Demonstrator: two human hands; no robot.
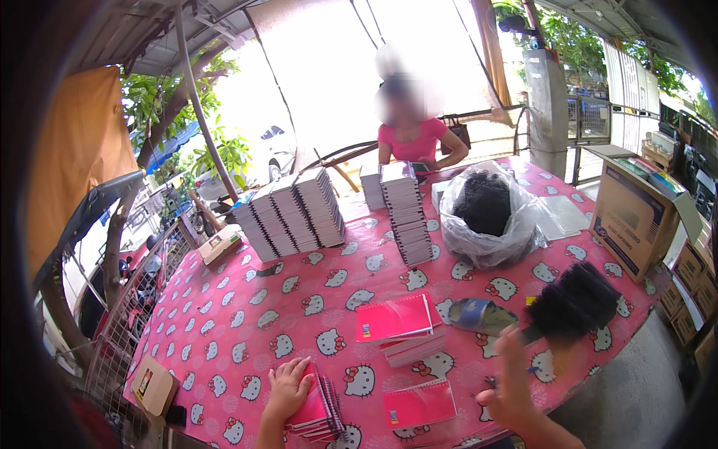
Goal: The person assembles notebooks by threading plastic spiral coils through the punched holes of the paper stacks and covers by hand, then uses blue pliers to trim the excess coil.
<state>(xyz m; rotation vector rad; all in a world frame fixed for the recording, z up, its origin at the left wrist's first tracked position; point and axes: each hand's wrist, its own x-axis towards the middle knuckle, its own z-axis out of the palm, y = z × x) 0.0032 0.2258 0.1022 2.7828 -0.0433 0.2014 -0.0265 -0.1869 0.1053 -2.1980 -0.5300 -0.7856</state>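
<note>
Fingers of the left hand are laid spread over the top cover of a stack of pink notebooks, not clenched; the right hand is raised and blurred with 1 finger extended, and whether anything is grasped by it cannot be told. Between the 2 hands, 1 pink pad is seen on the patterned tablecloth, with an uneven pink pile beyond and black coils farther right. Judged best: stack steadied lightly, edges squared, bindings kept from snagging.
</note>
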